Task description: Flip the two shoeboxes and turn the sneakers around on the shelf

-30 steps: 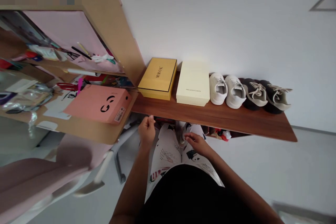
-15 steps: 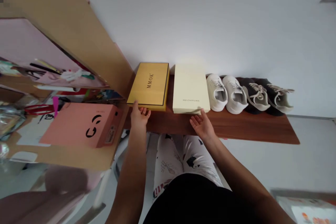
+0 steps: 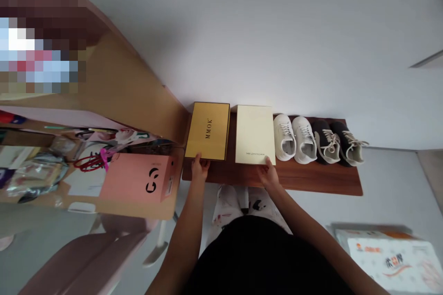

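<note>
A yellow shoe box [image 3: 208, 134] marked MMOK lies flat at the left part of a brown wooden shelf [image 3: 311, 179]. My left hand [image 3: 200, 167] is closed on its front edge, thumb on the lid and fingers low against the front side. To its right, across a small gap, rests a cream shoe box [image 3: 255, 131] marked MEIZHIYUAN. My right hand [image 3: 268, 174] grips the front right corner of this one, the thumb on top and the fingers curled under, partly hidden. White sneakers [image 3: 294, 140] stand right beside the cream box, followed by black sneakers [image 3: 337, 143] with pale laces.
On the left, a desk [image 3: 138, 208] carries a pink box [image 3: 134, 177], a red cord [image 3: 88, 162] and assorted clutter. A pink chair [image 3: 90, 253] stands below it. At lower right lies a white printed pack [image 3: 394, 260]. A pale wall [image 3: 270, 32] rises behind the shelf.
My view has shifted, so the shelf sits lower and the white pack shows more. My right hand's fingers, spread before, are now curled at the cream box. Both boxes keep their places on the shelf.
</note>
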